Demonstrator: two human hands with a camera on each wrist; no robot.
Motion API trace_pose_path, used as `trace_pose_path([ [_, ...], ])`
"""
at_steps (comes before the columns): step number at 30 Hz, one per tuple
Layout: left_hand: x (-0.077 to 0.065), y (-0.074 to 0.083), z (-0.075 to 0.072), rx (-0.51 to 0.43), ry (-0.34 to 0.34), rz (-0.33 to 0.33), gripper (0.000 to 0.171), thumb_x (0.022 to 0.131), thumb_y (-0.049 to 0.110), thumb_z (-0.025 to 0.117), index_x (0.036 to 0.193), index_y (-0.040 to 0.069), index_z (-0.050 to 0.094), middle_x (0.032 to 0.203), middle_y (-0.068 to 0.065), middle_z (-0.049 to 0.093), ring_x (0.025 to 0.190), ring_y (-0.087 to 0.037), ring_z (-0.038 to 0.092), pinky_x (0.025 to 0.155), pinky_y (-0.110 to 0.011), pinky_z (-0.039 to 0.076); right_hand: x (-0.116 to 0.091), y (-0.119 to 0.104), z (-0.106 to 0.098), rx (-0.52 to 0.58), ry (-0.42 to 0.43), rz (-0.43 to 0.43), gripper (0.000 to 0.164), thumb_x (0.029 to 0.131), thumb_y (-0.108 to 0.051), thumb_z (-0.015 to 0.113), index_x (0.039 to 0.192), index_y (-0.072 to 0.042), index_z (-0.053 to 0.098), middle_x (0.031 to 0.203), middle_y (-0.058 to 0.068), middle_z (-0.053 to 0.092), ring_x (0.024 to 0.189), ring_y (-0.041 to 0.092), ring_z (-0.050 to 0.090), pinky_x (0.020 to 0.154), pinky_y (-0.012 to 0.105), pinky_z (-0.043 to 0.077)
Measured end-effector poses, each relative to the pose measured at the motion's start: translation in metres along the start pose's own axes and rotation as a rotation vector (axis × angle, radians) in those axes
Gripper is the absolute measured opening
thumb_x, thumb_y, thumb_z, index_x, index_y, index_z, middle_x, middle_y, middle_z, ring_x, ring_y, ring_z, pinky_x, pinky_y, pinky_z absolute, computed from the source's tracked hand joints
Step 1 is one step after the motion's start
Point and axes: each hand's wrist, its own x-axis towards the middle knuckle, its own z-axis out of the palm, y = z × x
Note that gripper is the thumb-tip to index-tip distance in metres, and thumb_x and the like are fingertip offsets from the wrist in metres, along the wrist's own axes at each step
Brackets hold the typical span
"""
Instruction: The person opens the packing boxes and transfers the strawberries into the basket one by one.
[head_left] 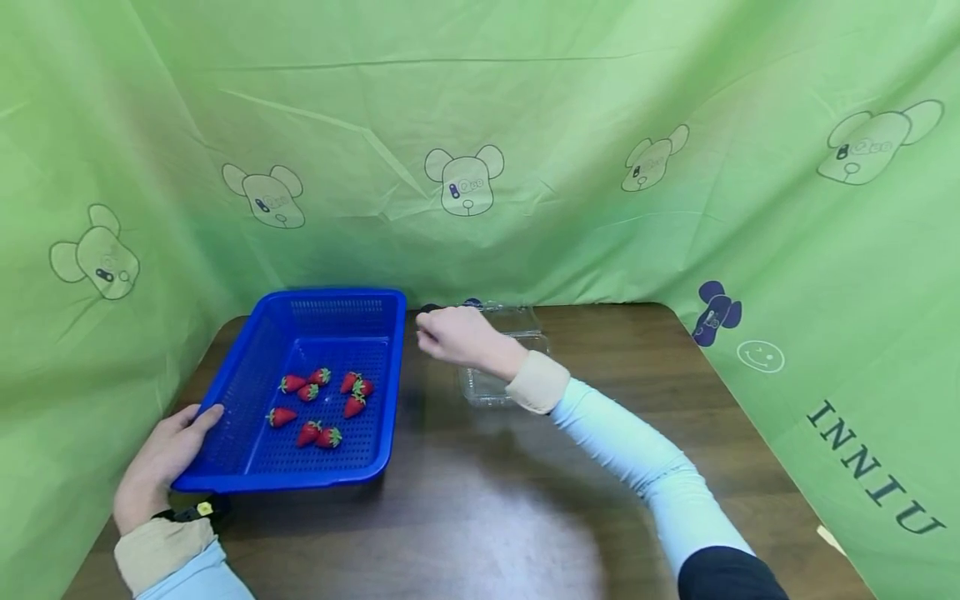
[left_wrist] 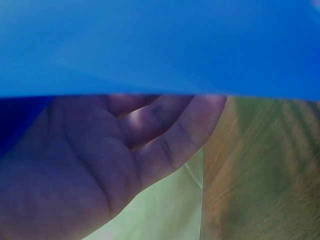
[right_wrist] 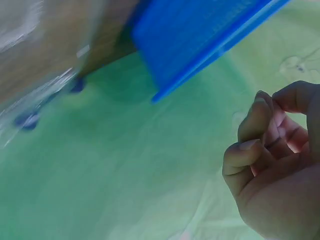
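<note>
A blue plastic basket (head_left: 300, 481) with slotted walls stands on the left, several red strawberries (head_left: 281, 417) with green leaves scattered over its floor. My left hand (head_left: 167, 454) grips its near left corner, thumb over the rim; in the left wrist view the fingertips (left_wrist: 207, 115) go out of sight behind the blue plastic. Between the basket and a clear plastic clamshell box (head_left: 480, 387) hovers my right hand (head_left: 467, 337), above the table. Its fingers are curled, thumb and forefinger meeting, and nothing shows between them in the right wrist view. The forearm covers part of the box.
The brown wooden table (head_left: 480, 517) reaches to a green curtain (head_left: 570, 233) printed with bear heads, which hangs behind and along both sides. The clamshell box lies with its lid (head_left: 513, 318) folded back toward the curtain.
</note>
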Motion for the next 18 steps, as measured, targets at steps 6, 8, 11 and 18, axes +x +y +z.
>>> trace_pose_path([
  [6, -0.002, 0.000, 0.000, -0.055, -0.012, -0.011, 0.082, 0.096, 0.064, 0.025, 0.143, -0.003, 0.028, 0.107, -0.020, 0.064, 0.080, -0.017, 0.063, 0.067, -0.033, 0.050, -0.025, 0.043, -0.012, -0.008, -0.192, 0.054, 0.022, 0.092, -0.021, 0.053, 0.071, -0.016, 0.047, 0.060, -0.006, 0.043, 0.054, 0.013, 0.047, 0.046, 0.034, 0.043],
  [8, -0.002, 0.000, 0.000, -0.064, -0.015, -0.013, 0.082, 0.096, 0.064, 0.026, 0.143, -0.003, 0.028, 0.104, -0.015, 0.065, 0.079, -0.016, 0.063, 0.067, -0.034, 0.051, -0.033, 0.055, -0.012, -0.018, -0.241, 0.070, 0.023, 0.091, -0.020, 0.054, 0.070, -0.017, 0.046, 0.059, -0.006, 0.043, 0.054, 0.013, 0.046, 0.047, 0.034, 0.043],
  [11, -0.003, -0.001, 0.000, -0.067, -0.012, -0.008, 0.082, 0.096, 0.064, 0.026, 0.143, -0.003, 0.028, 0.102, -0.012, 0.066, 0.078, -0.015, 0.064, 0.066, -0.033, 0.051, -0.047, 0.067, -0.009, -0.029, -0.314, 0.080, 0.023, 0.089, -0.018, 0.056, 0.068, -0.017, 0.046, 0.059, -0.006, 0.044, 0.053, 0.013, 0.045, 0.048, 0.034, 0.043],
  [18, -0.003, 0.000, 0.003, -0.101, -0.018, -0.007, 0.082, 0.096, 0.064, 0.028, 0.143, -0.003, 0.028, 0.096, -0.006, 0.067, 0.076, -0.016, 0.065, 0.066, -0.034, 0.053, -0.075, 0.082, 0.005, 0.015, -0.542, 0.124, 0.022, 0.085, -0.013, 0.060, 0.067, -0.019, 0.050, 0.061, -0.006, 0.048, 0.056, 0.012, 0.048, 0.050, 0.031, 0.039],
])
